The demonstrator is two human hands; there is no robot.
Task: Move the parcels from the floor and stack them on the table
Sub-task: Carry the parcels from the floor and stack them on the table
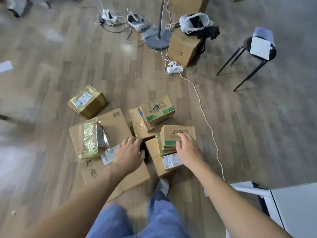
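Stool (246,43) right; fan base (154,41), headset (137,23), pwr strip (174,67) w/ cable (202,107) on floor.

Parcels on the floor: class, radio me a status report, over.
Right hand open over the small green-printed carton. Left hand at the gap beside it, grip unclear. Parcels on floor. White cable runs nearby.
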